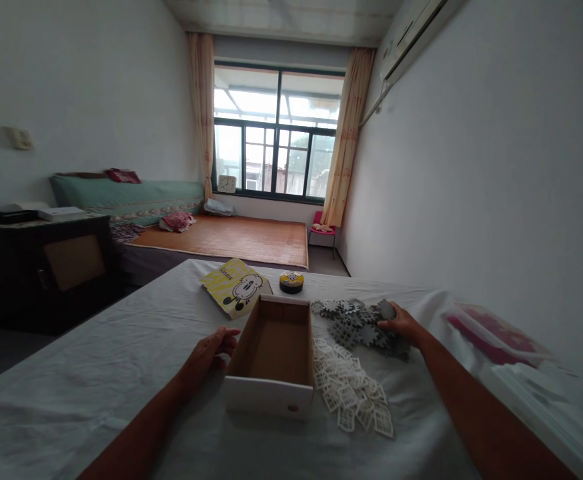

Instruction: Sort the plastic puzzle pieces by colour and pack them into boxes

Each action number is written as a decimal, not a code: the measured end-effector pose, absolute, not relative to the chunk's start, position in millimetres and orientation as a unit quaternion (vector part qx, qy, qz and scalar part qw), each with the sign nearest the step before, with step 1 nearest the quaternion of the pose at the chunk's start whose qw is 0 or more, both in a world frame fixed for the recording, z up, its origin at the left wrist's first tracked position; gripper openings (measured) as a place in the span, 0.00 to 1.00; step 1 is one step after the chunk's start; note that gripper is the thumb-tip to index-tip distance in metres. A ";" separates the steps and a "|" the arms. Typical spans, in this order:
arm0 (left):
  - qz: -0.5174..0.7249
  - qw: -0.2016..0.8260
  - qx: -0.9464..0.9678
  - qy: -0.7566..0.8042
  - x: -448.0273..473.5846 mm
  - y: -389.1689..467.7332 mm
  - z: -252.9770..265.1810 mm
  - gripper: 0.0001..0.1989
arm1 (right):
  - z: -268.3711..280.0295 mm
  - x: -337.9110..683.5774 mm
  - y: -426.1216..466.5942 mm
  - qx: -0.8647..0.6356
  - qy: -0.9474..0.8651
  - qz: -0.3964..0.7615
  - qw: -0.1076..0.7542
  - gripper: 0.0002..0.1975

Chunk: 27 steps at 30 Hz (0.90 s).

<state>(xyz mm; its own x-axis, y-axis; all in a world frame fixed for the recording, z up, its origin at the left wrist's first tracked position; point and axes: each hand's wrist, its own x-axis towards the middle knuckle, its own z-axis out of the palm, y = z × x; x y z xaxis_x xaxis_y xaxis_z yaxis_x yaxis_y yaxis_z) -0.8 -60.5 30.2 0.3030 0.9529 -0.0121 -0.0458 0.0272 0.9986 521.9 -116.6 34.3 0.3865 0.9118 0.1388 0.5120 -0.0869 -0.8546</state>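
Note:
An uncovered cardboard box (271,393), brown inside with a white front wall, stands on the white cloth. My left hand (215,347) is at its left side, fingers loosely bent and apart, with nothing visible in them; whether they touch the box is unclear. To the right of the box lies a pile of grey pieces with notched, jigsaw-like edges (354,323). My right hand (402,325) is at the right end of that pile, thumb and fingers closed on a grey notched piece (386,309). Nearer me, many white grid-patterned pieces (351,383) lie spread beside the box.
Behind the box are a yellow-and-white lid (234,287) with a cartoon figure and a round black-and-yellow tin (291,283). A clear-lidded container with pink contents (496,330) is at the right. Beyond the table are a bed (241,237) and a dark cabinet (46,273).

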 end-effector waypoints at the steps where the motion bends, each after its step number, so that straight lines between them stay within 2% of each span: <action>1: 0.425 0.590 0.551 0.410 -0.8 -60.1 30.0 0.29 | 33.6 523.4 -118.0 -0.697 -0.497 0.240 0.458 0.33; 6: 0.423 0.600 0.546 0.405 -1.2 -59.4 29.0 0.30 | 40.2 533.4 -126.8 -0.683 -0.442 0.286 0.506 0.32; 11: 0.411 0.598 0.557 0.404 -0.2 -60.7 29.2 0.30 | 82.7 516.3 -129.2 -0.656 -0.448 0.302 0.528 0.35; 17: 0.419 0.592 0.558 0.404 0.4 -60.7 27.2 0.30 | 135.1 402.9 -114.7 -0.555 -0.565 0.347 0.502 0.35; 22: 0.424 0.594 0.563 0.388 -1.8 -60.0 26.0 0.30 | 119.6 291.4 -102.1 -0.460 -0.593 0.434 0.499 0.34; 24: 0.419 0.600 0.560 0.388 -2.4 -59.3 25.8 0.31 | 103.3 261.3 -96.7 -0.461 -0.634 0.402 0.474 0.30; 27: 0.412 0.607 0.559 0.386 -3.3 -57.9 24.6 0.31 | 86.5 237.0 -95.7 -0.472 -0.729 0.269 0.416 0.26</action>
